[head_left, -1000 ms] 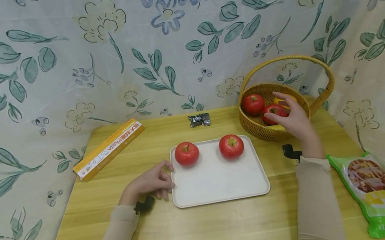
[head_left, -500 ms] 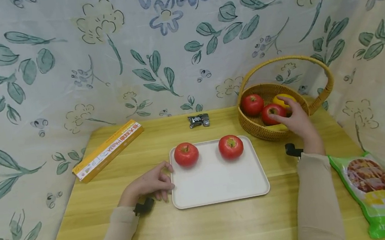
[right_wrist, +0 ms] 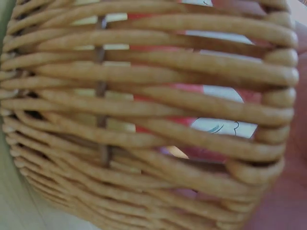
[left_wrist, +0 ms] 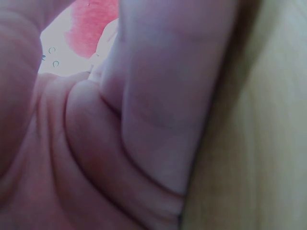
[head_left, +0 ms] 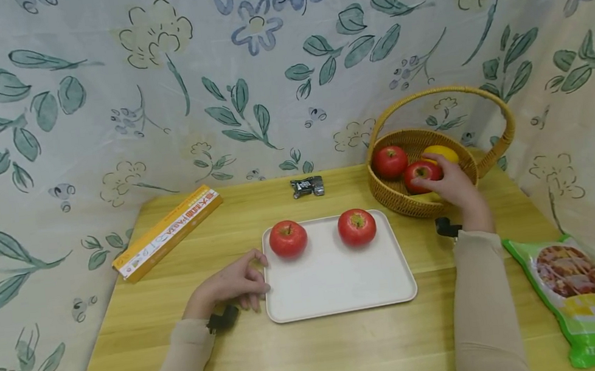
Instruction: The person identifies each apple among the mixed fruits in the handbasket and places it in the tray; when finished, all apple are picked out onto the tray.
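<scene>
My right hand [head_left: 453, 183] reaches over the near rim of the wicker basket [head_left: 407, 205], its thumb and fingers curled round a red apple [head_left: 418, 173] inside. Another red apple [head_left: 391, 161] and a yellow fruit [head_left: 444, 153] lie beside it. In the right wrist view the basket's woven side [right_wrist: 144, 76] fills the picture and hides the fingertips. My left hand [head_left: 231, 282] rests on the table at the left edge of a white tray [head_left: 336, 285], thumb and index fingertips at the rim, loosely bent. The tray bears two red apples, one left [head_left: 288, 239] and one right [head_left: 357, 227].
A long orange-and-white pasta box [head_left: 168, 234] lies at the back left. Behind the tray is a small black wrapped packet [head_left: 307, 187]. A green food bag [head_left: 586, 299] lies at the right edge of the wooden table [head_left: 317, 361]. Flowered cloth [head_left: 265, 91] hangs behind.
My right hand has moved slightly left and its thumb and fingers have drawn in round the near apple in the basket. The left hand, tray and its apples stay in place.
</scene>
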`<state>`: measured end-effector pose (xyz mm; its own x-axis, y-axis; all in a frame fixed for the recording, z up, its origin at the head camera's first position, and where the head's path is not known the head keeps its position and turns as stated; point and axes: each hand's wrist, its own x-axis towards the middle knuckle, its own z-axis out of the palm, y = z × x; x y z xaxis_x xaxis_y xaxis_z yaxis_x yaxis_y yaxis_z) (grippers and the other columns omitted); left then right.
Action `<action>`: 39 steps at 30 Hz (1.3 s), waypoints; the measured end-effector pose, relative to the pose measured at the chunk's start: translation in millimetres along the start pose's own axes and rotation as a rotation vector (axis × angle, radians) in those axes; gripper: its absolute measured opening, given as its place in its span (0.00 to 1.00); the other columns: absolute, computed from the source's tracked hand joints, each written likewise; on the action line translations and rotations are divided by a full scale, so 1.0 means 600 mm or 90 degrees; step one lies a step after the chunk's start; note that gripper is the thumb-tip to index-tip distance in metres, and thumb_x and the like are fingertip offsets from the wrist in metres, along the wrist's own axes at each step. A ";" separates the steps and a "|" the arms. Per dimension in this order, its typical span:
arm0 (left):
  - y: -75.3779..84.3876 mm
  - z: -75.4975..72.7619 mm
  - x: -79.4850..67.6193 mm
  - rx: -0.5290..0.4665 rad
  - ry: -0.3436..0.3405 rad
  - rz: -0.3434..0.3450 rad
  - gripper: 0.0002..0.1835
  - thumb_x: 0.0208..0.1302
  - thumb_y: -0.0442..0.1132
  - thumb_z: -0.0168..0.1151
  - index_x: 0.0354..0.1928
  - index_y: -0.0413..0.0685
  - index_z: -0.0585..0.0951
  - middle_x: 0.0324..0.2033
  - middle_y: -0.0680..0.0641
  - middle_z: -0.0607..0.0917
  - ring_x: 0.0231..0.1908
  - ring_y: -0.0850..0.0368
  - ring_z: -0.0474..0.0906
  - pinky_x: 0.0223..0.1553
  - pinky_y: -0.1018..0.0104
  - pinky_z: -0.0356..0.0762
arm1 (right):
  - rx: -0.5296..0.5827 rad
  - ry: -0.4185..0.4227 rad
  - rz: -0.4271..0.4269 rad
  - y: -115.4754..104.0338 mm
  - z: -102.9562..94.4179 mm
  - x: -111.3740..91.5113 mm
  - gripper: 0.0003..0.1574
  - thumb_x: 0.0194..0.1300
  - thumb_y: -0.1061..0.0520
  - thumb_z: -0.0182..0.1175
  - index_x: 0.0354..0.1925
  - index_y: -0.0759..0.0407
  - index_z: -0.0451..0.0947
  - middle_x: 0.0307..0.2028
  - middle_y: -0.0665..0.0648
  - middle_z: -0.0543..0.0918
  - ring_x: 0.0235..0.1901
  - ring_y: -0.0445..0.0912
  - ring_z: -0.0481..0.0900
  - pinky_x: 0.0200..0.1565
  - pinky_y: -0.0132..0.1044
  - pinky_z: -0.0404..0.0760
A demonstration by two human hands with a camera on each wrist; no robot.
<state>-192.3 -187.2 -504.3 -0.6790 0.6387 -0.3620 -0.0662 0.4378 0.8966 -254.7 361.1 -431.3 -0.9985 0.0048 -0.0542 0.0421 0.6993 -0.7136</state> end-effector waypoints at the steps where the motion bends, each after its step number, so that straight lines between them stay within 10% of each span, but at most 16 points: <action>1: 0.000 0.000 0.000 0.001 0.000 0.001 0.29 0.70 0.41 0.71 0.63 0.48 0.64 0.30 0.46 0.89 0.21 0.56 0.87 0.22 0.68 0.82 | -0.003 -0.002 0.001 0.001 0.000 0.001 0.56 0.76 0.39 0.63 0.84 0.58 0.46 0.74 0.80 0.63 0.69 0.72 0.67 0.72 0.71 0.67; 39: -0.004 0.001 0.001 -0.030 -0.001 -0.008 0.29 0.69 0.40 0.72 0.62 0.47 0.64 0.28 0.46 0.88 0.20 0.56 0.86 0.20 0.67 0.82 | -0.113 0.071 0.037 0.017 0.024 0.015 0.49 0.70 0.46 0.69 0.80 0.54 0.58 0.71 0.86 0.55 0.62 0.79 0.66 0.62 0.79 0.70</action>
<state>-192.3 -187.3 -506.6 -0.6768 0.6343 -0.3736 -0.1088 0.4158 0.9029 -262.8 358.1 -449.1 -0.9926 0.1211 -0.0070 0.1030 0.8107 -0.5764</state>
